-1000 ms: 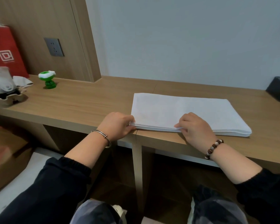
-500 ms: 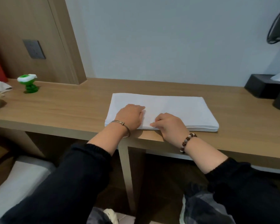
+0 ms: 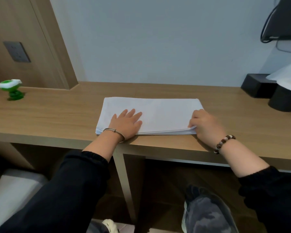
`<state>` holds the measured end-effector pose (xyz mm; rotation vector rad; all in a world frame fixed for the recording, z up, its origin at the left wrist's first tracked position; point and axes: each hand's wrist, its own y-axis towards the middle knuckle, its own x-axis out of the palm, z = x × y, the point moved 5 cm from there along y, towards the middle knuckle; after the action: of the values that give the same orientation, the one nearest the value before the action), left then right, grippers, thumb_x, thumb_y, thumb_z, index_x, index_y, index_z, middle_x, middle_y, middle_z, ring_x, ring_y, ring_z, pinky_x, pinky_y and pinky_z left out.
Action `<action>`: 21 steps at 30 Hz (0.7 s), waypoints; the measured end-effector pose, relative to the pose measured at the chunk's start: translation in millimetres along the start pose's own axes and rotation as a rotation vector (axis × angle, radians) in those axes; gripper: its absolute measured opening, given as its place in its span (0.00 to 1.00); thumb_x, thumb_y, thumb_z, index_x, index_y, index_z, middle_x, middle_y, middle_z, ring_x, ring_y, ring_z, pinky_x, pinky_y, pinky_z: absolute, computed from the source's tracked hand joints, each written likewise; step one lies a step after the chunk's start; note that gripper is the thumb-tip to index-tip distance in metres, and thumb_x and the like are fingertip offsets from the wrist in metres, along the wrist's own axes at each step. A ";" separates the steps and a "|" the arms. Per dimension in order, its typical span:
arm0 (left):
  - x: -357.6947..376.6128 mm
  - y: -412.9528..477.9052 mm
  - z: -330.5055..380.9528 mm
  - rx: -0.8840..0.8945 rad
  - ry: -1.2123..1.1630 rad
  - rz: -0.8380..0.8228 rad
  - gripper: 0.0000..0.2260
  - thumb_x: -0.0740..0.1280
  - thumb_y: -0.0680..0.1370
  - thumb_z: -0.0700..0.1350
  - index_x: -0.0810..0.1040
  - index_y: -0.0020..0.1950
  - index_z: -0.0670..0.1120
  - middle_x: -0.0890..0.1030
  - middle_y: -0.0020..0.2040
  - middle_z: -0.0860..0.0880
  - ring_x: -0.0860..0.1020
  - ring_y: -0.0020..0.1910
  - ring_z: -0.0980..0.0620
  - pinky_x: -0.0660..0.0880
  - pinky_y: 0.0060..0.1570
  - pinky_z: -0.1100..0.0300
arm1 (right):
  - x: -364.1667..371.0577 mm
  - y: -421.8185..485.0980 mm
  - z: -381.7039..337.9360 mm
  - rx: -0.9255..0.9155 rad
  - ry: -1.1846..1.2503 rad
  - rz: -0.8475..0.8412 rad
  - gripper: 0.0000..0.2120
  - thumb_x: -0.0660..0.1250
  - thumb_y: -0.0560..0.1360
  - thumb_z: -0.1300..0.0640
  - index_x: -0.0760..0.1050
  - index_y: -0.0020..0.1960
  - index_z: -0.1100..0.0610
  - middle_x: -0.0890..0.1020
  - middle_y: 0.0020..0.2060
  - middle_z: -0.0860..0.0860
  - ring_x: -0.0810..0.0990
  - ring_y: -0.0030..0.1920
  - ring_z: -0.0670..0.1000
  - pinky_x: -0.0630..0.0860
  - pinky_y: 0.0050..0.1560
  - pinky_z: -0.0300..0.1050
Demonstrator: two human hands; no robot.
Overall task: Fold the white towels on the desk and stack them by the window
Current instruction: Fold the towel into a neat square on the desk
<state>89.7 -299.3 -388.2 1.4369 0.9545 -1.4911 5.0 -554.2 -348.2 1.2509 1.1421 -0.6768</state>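
Note:
A white towel (image 3: 161, 113), folded into a long flat rectangle with several layers, lies on the wooden desk (image 3: 60, 115) near its front edge. My left hand (image 3: 127, 122) lies flat on the towel's left part with fingers spread, pressing it down. My right hand (image 3: 204, 124) is at the towel's near right corner, fingers curled and pinching the layered edge. No window shows in the view.
A green and white toy (image 3: 12, 89) stands at the desk's far left. Black boxes (image 3: 259, 87) and a dark round holder with white paper (image 3: 284, 100) sit at the far right. A wall socket (image 3: 17, 51) is on the wood panel. A pale seat (image 3: 12, 190) is lower left.
My right hand slid along the front edge from the towel's middle to its near right corner. My left hand opened flat on the left part. The view shifted slightly.

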 end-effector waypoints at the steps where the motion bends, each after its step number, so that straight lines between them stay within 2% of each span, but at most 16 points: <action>1: -0.2 -0.2 -0.2 -0.002 -0.001 0.002 0.22 0.43 0.82 0.56 0.50 0.77 0.58 0.49 0.78 0.53 0.48 0.77 0.48 0.46 0.72 0.42 | -1.8 -2.3 9.7 0.039 -0.027 0.004 0.09 0.65 0.72 0.71 0.82 0.44 0.62 0.78 0.44 0.56 0.73 0.49 0.57 0.72 0.44 0.52; 4: -0.5 -0.3 0.0 -0.006 0.002 0.005 0.22 0.43 0.82 0.56 0.50 0.77 0.58 0.49 0.78 0.53 0.48 0.77 0.48 0.46 0.72 0.42 | -2.3 -11.3 34.8 0.186 -0.035 0.003 0.10 0.64 0.75 0.66 0.82 0.51 0.58 0.76 0.46 0.53 0.70 0.50 0.53 0.71 0.48 0.50; 7: -0.5 0.0 0.4 -0.014 0.004 0.007 0.23 0.43 0.82 0.56 0.50 0.77 0.58 0.49 0.78 0.53 0.48 0.77 0.48 0.46 0.72 0.42 | 2.6 -16.4 42.7 0.271 0.086 -0.011 0.14 0.59 0.77 0.65 0.82 0.54 0.56 0.75 0.46 0.50 0.69 0.50 0.51 0.68 0.50 0.46; 11: -0.6 -0.3 0.5 -0.028 0.009 0.006 0.23 0.43 0.82 0.56 0.49 0.77 0.58 0.49 0.78 0.53 0.48 0.77 0.48 0.46 0.72 0.41 | 5.9 -18.6 57.2 0.563 0.467 0.088 0.15 0.57 0.79 0.58 0.81 0.44 0.61 0.76 0.41 0.53 0.75 0.42 0.58 0.72 0.42 0.51; 12: -0.8 -0.4 0.6 -0.032 0.012 0.004 0.23 0.43 0.82 0.56 0.49 0.77 0.58 0.49 0.78 0.53 0.48 0.77 0.48 0.46 0.72 0.41 | 6.1 -18.9 61.0 0.624 0.457 0.112 0.16 0.57 0.78 0.57 0.78 0.40 0.64 0.76 0.38 0.55 0.74 0.39 0.60 0.72 0.40 0.51; 16: -2.1 -1.1 1.4 -0.040 0.022 0.003 0.23 0.43 0.82 0.56 0.49 0.77 0.58 0.49 0.78 0.53 0.48 0.77 0.48 0.47 0.72 0.41 | 10.5 -18.5 64.2 0.737 0.236 0.052 0.17 0.56 0.78 0.50 0.69 0.34 0.57 0.72 0.29 0.52 0.70 0.30 0.54 0.65 0.31 0.43; 19: -1.9 -1.7 1.4 -0.043 0.017 0.001 0.23 0.43 0.82 0.56 0.49 0.77 0.58 0.49 0.78 0.53 0.47 0.77 0.48 0.46 0.72 0.41 | 14.9 -14.4 66.1 0.756 0.147 -0.001 0.18 0.55 0.78 0.51 0.69 0.33 0.59 0.71 0.28 0.53 0.68 0.29 0.53 0.61 0.29 0.43; 21: -1.8 -2.0 1.6 -0.045 0.021 -0.002 0.23 0.43 0.82 0.56 0.49 0.77 0.58 0.49 0.79 0.53 0.47 0.77 0.48 0.46 0.72 0.41 | 14.5 -13.0 65.5 0.778 0.095 -0.030 0.16 0.56 0.76 0.55 0.70 0.33 0.60 0.72 0.29 0.54 0.70 0.30 0.54 0.64 0.31 0.43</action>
<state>87.2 -299.9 -386.4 1.4224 0.9958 -1.4499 17.1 -617.2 -371.5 1.9318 0.9990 -1.1563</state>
